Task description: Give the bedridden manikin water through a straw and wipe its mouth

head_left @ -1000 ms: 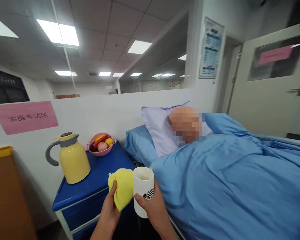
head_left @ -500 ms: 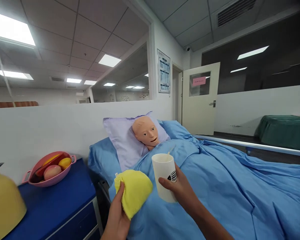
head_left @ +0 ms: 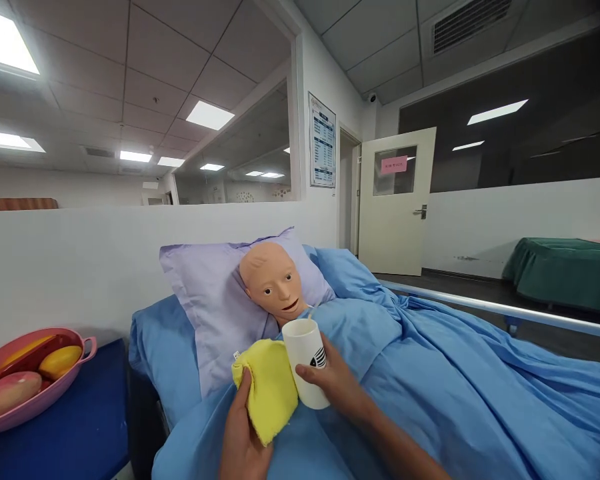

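Note:
My left hand [head_left: 243, 427] grips a folded yellow cloth [head_left: 270, 390], thumb on its near face. My right hand [head_left: 337, 380] is wrapped around a white cup [head_left: 303, 353] with a black striped print; a thin pale stick or straw pokes up at its back rim. The cloth's right edge meets or overlaps the cup's left side in view; whether they touch I cannot tell. Just beyond both hands lies a manikin [head_left: 273, 280], its head on a lilac pillow [head_left: 200, 287] and its body under a blue quilt [head_left: 430, 373].
A pink basket [head_left: 65, 380] of fruit stands on a blue bedside cabinet [head_left: 95, 413] at the left. The bed's rail [head_left: 505, 312] runs along the far side. Behind are an open door [head_left: 395, 227] and a green-covered table or bed [head_left: 565, 273].
My view has moved closer to the manikin, and the basket has shifted left in view. The cup and the cloth are now closer together. Both hands keep their hold.

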Demonstrator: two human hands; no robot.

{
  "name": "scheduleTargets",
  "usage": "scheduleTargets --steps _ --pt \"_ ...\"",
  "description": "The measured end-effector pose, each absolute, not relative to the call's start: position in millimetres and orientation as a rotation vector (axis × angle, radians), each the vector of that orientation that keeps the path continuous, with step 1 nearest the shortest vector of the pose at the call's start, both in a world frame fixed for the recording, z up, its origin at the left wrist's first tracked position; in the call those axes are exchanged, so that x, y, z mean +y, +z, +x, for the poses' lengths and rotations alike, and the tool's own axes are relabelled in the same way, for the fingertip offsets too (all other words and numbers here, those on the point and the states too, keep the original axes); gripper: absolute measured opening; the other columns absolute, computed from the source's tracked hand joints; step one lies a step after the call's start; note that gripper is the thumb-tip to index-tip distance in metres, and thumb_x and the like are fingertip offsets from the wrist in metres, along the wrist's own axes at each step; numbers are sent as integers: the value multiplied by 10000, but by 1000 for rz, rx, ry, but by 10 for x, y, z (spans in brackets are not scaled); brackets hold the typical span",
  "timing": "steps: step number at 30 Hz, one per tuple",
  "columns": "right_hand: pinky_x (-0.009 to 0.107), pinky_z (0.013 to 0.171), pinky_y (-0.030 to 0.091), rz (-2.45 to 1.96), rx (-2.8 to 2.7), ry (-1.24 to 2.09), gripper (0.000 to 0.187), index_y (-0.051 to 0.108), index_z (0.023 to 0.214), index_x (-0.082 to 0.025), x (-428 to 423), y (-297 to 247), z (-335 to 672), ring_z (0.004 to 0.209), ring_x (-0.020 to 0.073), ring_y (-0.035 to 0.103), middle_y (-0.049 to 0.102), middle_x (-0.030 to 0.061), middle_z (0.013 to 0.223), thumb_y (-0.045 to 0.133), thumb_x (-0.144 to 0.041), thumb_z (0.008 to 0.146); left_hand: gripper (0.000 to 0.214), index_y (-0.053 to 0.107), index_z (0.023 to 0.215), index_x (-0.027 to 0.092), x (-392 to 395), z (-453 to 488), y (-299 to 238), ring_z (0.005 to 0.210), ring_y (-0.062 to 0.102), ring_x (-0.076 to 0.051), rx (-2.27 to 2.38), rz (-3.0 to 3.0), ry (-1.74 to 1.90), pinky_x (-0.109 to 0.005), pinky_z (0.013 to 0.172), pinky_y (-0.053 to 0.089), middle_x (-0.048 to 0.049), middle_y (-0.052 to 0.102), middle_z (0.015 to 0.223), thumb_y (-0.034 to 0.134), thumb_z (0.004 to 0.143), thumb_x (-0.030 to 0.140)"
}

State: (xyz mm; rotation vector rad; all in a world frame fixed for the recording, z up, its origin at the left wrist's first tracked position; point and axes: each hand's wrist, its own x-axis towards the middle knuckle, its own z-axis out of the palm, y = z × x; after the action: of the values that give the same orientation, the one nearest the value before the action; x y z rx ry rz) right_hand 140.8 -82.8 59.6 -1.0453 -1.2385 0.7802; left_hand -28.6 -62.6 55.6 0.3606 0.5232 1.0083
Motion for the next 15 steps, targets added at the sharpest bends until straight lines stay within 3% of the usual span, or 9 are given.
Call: scheduleTargets --steps 11,15 --pt "384 788 502 -946 -1229 925 610 536 1173 -196 -634 429 1458 920 264 632 684 67 1008 782 -443 673 559 416 1426 183 -406 -201 196 1121 619 -294 466 281 1055 -423 1036 468 -135 686 1167 532 913 375" --pt "388 794 502 -951 -1217 944 612 552 1150 -200 -653 425 1486 913 263 628 683 58 975 801 -443 647 562 402 1433 147 -407 -180 56 1117 617 -298 489 269 1099 -428 1053 450 -149 688 1151 503 930 376"
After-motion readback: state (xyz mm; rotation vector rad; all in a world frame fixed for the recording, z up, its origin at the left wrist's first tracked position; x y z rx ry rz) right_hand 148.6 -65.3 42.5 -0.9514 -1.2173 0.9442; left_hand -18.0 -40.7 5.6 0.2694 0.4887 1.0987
